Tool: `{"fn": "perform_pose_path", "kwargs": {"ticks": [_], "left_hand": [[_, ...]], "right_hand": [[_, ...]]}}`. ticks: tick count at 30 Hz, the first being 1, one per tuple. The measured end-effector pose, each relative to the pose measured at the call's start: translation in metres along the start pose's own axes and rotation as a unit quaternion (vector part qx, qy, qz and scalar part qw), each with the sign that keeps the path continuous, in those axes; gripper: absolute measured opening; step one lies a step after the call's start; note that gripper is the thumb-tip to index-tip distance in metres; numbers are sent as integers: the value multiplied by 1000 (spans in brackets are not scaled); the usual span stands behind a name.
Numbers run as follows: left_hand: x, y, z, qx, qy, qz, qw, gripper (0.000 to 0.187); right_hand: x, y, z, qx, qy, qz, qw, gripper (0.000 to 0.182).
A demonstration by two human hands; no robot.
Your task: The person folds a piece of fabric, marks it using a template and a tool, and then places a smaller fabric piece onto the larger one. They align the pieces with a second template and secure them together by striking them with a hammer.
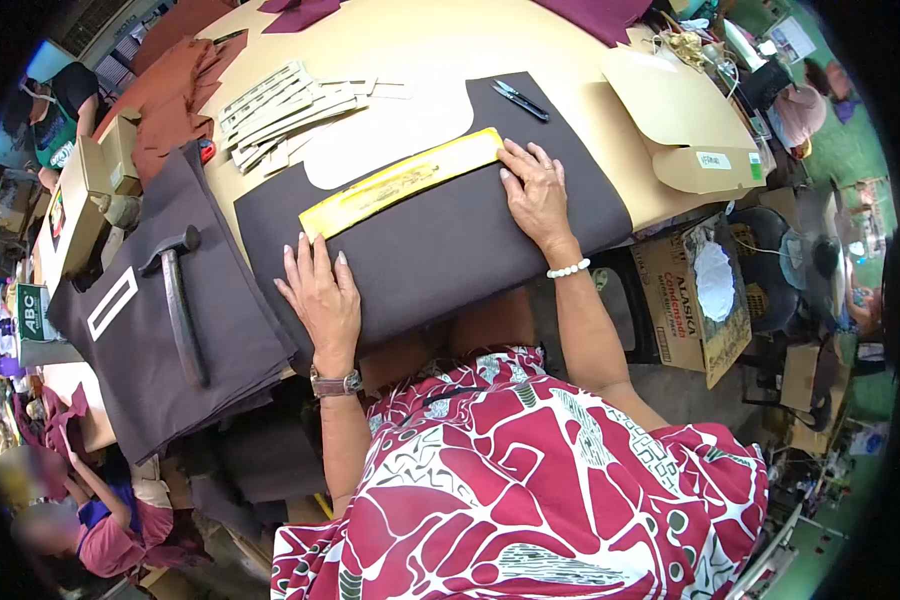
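1. One yellow strip lies flat on a dark cloth at the front of the table; its long axis runs slantwise, one end pointing near-left toward the left hand, the other far-right toward the right hand
2. Two hands, well apart and both open, palms down: the left has its fingertips at the strip's near-left end, the right has its fingertips at the far-right end, and neither is clamped on anything
3. One watch on the left wrist, one pale bead bracelet on the right
4. One pair of snips, lying on the dark cloth beyond the right hand, well apart from the strip
5. One hammer on a dark cloth stack to the left, its head at the far end and its handle running toward the person
6. One white rectangular frame on that same stack, left of the hammer, slanted
7. Several pale narrow strips piled beyond the left hand, overlapping too much to count
8. One open cardboard folder at the table's right side, and one printed carton below the table's edge, also to the right
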State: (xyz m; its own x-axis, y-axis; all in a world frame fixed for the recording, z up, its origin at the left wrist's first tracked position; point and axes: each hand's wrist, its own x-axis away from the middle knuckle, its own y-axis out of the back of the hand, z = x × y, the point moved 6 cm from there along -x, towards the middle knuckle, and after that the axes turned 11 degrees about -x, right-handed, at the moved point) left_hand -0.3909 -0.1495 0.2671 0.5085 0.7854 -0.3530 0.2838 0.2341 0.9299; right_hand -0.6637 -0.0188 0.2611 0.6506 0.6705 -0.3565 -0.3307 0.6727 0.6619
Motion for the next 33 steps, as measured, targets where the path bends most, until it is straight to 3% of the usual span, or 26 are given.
{"fn": "perform_pose_path", "kwargs": {"ticks": [33], "left_hand": [[0,1,0,-4,-4,4,1000,39]], "right_hand": [[-1,-4,-1,37,22,13,999,33]]}}
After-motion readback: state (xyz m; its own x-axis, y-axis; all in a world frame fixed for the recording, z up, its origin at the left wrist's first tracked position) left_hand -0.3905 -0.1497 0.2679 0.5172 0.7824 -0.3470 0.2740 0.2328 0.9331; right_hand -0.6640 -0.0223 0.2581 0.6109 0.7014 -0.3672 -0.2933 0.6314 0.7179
